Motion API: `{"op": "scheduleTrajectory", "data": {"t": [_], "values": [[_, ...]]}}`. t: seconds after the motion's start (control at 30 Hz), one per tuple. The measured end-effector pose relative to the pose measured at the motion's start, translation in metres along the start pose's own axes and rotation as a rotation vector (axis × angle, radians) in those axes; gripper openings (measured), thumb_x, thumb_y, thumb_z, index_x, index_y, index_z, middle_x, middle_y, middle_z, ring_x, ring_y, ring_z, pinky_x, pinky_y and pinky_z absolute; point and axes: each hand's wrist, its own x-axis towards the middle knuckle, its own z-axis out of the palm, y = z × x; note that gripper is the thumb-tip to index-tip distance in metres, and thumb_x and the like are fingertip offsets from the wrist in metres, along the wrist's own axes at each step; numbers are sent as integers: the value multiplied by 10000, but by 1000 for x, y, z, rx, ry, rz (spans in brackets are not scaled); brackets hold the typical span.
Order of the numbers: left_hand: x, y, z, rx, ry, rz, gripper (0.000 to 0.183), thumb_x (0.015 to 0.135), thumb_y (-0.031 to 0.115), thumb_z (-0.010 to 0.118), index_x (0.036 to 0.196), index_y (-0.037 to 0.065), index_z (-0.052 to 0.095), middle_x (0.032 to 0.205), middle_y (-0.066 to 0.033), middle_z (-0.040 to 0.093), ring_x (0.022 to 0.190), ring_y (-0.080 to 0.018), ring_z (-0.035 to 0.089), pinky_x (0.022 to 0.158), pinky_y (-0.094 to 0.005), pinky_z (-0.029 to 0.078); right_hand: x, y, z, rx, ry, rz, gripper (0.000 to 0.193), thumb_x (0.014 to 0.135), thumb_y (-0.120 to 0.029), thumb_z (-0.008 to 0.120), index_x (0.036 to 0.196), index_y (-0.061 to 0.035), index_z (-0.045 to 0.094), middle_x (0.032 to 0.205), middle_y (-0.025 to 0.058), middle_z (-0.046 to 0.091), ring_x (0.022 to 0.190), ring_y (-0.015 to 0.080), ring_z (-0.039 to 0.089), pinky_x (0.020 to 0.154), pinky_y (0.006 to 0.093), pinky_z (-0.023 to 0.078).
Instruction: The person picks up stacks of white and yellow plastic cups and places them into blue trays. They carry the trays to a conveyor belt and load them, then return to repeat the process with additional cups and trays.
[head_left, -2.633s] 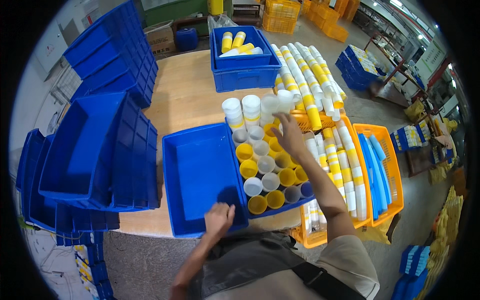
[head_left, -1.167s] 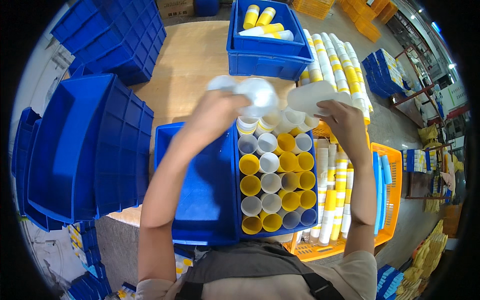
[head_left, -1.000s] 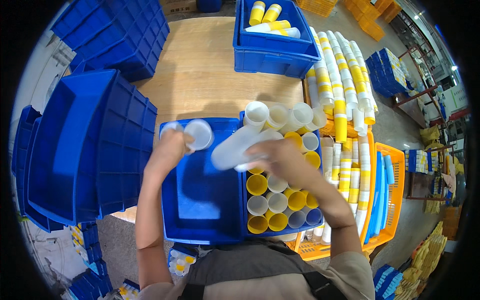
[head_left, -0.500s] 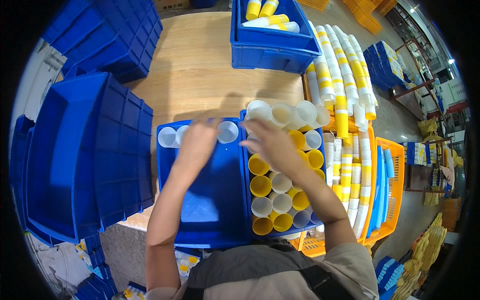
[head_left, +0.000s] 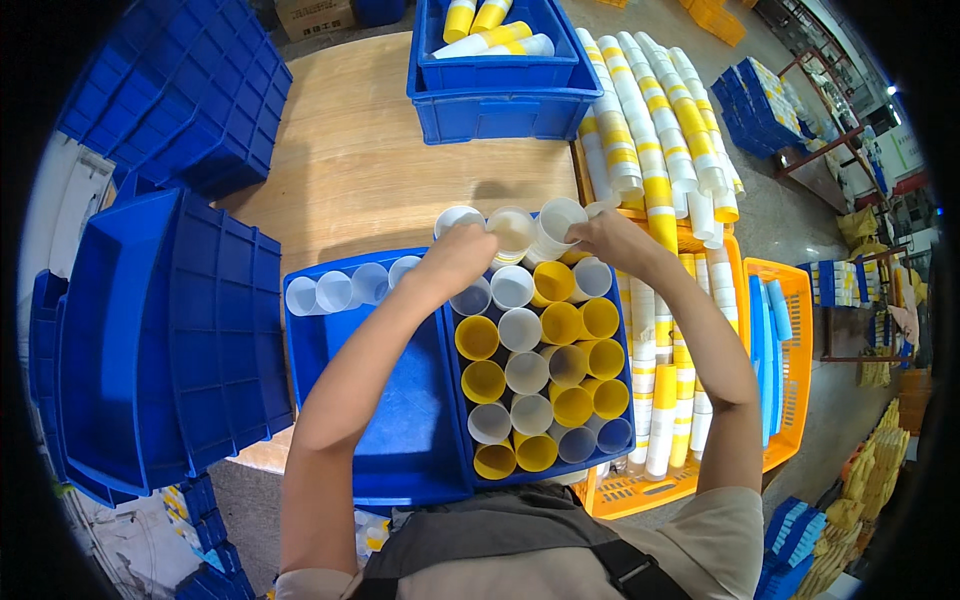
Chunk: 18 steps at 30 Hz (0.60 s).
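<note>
My left hand (head_left: 462, 256) is closed at the far edge of the right blue crate (head_left: 456, 400), its fingers gripping the rim of a white plastic cup (head_left: 459, 218). Beside it, my right hand (head_left: 612, 240) pinches the side of another white cup (head_left: 561, 219). These stand in a raised row with a third white cup (head_left: 512, 226) between the hands. Below them, that crate holds upright yellow cups (head_left: 483, 382) and translucent white cups. To its left, a shallow blue crate (head_left: 400, 420) has several translucent cups (head_left: 335, 290) along its far edge.
Long stacks of white and yellow cups (head_left: 655, 130) lie at the right, above an orange basket (head_left: 790, 400). A blue bin (head_left: 505, 112) with cups sits on the wooden table (head_left: 370, 140). Big blue crates (head_left: 170, 340) are piled at the left.
My left hand has moved right, from over the left crate to the raised cups. My right hand has moved to the right end of that row. The view has shifted somewhat.
</note>
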Motion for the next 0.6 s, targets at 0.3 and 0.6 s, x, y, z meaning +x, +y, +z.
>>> {"op": "scheduleTrajectory", "data": {"t": [0.3,0.6], "values": [[-6,-6,8,-22,216,97,125,839,116,631,917,67,716,772,-218,668,761,-384,664,662,-469,507,-4,12,2,-136,166,-88,160,774,-163,785,913,-93,744,855,110,725,773,277,698,719,349,556],[5,-4,3,-38,167,97,122,802,111,664,842,9,717,825,-221,682,810,-381,680,709,-468,532,-1,9,-2,-142,147,-126,141,785,-165,772,898,-83,755,850,114,729,754,272,690,719,368,549]]}}
